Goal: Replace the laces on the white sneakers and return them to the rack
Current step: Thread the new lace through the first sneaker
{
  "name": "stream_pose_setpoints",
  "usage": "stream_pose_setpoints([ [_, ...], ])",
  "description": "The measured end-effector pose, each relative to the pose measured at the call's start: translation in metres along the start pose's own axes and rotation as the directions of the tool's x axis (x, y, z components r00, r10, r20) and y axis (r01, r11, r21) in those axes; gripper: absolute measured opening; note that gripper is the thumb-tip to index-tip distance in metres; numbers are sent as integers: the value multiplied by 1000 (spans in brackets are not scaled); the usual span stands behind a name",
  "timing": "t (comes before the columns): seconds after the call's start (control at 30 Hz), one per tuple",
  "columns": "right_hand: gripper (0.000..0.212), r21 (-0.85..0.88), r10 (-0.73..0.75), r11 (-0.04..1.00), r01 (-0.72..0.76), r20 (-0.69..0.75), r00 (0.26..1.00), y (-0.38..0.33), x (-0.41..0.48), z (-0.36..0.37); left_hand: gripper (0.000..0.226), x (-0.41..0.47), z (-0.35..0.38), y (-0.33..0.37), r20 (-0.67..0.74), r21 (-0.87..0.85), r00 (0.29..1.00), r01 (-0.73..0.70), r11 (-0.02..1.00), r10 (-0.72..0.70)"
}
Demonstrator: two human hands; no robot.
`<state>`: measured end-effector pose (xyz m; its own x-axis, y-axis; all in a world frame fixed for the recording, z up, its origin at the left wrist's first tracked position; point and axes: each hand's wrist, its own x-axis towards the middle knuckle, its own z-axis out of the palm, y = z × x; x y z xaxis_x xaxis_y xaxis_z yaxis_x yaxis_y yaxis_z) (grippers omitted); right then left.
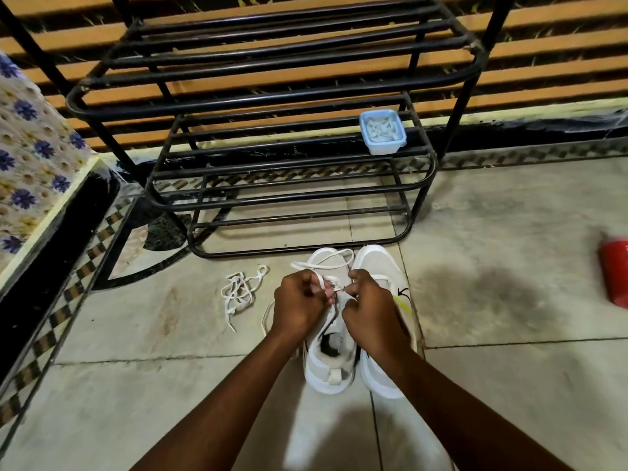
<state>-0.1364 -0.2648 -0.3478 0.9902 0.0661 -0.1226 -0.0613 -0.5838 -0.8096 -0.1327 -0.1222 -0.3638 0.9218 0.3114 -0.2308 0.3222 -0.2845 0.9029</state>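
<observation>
White lace (336, 289) pinched in curled fingers of left hand (299, 302) and right hand (368, 307), over sneaker (328, 368) fronting rack (238, 104); probably limp, light: grip near tip.

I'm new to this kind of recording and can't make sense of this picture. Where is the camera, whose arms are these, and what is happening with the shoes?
There is no machine here. A person wears one wide-angle camera on the head, so you are looking down along their own forearms. Two white sneakers stand side by side on the tiled floor in front of a black metal rack. The left hand and the right hand are both over the left sneaker, and each pinches a white lace that loops over its toe. The right sneaker is not being handled. A loose lace lies tangled on the floor to the left. A small blue-rimmed container sits on a rack shelf, but its contents are unclear. A red object shows at the right edge.
</observation>
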Motion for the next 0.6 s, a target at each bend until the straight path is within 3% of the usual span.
stream_pose_setpoints([
  [0.13,50,46,22,999,-21,-20,1000,0,1,0,23,-1,2,2,-21,103,999,-46,994,49],
  [0.33,45,133,75,989,-67,-56,996,5,5,1,18,3,-2,-4,15,33,1000,-16,999,16],
  [0.5,43,154,79,986,-70,-47,996,3,4,1,36,3,0,-1,14,97,997,-76,992,75],
  [0.6,41,165,88,983,-79,-52,995,2,5,1,31,3,2,-2,56,117,993,-106,987,100],
])
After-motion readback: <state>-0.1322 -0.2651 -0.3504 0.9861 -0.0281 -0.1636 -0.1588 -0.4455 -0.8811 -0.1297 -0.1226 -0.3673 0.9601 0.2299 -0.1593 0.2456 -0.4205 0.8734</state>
